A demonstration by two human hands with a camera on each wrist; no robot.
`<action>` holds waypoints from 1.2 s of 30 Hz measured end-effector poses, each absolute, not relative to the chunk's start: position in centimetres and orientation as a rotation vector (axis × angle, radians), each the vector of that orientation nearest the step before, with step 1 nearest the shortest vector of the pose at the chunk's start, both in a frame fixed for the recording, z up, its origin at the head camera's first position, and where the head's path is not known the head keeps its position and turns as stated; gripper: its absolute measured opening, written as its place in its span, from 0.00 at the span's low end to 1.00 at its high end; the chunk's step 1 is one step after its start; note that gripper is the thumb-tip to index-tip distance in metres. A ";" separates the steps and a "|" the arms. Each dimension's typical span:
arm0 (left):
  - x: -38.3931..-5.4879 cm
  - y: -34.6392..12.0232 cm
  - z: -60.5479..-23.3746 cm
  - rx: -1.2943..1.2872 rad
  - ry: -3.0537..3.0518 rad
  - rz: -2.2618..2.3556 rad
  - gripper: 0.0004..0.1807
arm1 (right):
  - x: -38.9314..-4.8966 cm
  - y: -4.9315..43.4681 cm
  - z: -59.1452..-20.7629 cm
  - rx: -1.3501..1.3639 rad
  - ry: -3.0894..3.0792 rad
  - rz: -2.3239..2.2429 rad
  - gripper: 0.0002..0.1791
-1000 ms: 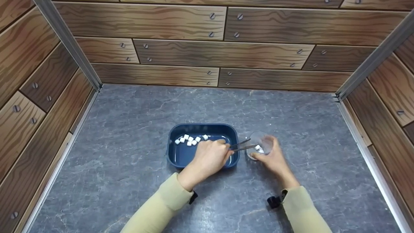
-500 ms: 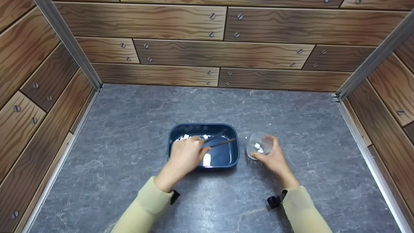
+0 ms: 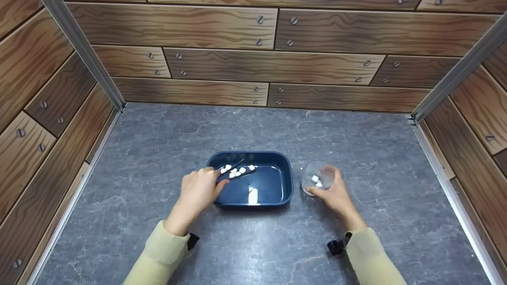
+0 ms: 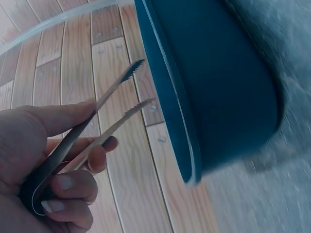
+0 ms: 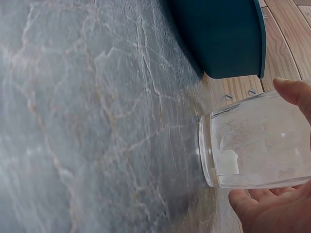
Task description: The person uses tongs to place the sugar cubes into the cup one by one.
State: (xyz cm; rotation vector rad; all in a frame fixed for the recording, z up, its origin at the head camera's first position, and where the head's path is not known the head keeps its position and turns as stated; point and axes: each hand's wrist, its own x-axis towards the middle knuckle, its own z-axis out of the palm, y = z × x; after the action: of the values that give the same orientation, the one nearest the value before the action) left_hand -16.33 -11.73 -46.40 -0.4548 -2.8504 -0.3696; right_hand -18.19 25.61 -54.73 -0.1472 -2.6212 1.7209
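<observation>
My left hand [image 3: 199, 190] grips metal tongs [image 4: 73, 138] above the left end of a dark blue bin [image 3: 253, 198]. In the left wrist view the serrated tips of the tongs stand apart with nothing between them, near the bin's rim. Several small white cubes [image 3: 237, 172] lie along the bin's far left floor, partly behind the tongs. To the bin's right, my right hand [image 3: 336, 194] holds a clear glass [image 5: 262, 141] around its side, fingers and thumb on opposite sides. A few white cubes [image 3: 315, 179] sit at the bottom of the glass.
The grey marbled tabletop [image 3: 158, 134] surrounds the bin and glass. Wood-patterned walls [image 3: 222, 63] close off the back and both sides, with metal strips [image 3: 447, 186] along the edges.
My left hand has moved left with the tongs, from beside the glass back over the bin's left end. The right hand and glass have stayed in place.
</observation>
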 end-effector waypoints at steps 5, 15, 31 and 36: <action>-16.3 -12.7 -46.6 -0.361 -2.964 -0.353 0.15 | -18.2 25.7 -54.9 -0.146 -2.622 1.715 0.52; -16.5 -13.5 -46.5 -0.278 -3.102 -0.286 0.17 | -18.0 25.8 -54.7 -0.140 -2.634 1.691 0.52; -17.3 -13.6 -47.4 -0.257 -3.130 -0.279 0.17 | -18.3 25.8 -54.8 -0.148 -2.643 1.692 0.51; -17.5 -13.6 -47.6 -0.258 -3.122 -0.278 0.16 | -18.3 25.8 -54.8 -0.156 -2.652 1.681 0.52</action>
State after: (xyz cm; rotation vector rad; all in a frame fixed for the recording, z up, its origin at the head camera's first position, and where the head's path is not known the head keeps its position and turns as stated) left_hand -17.48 -13.62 -47.62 -0.2584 -3.1215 -0.2781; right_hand -18.29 25.77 -54.79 -0.1556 -2.6516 1.6814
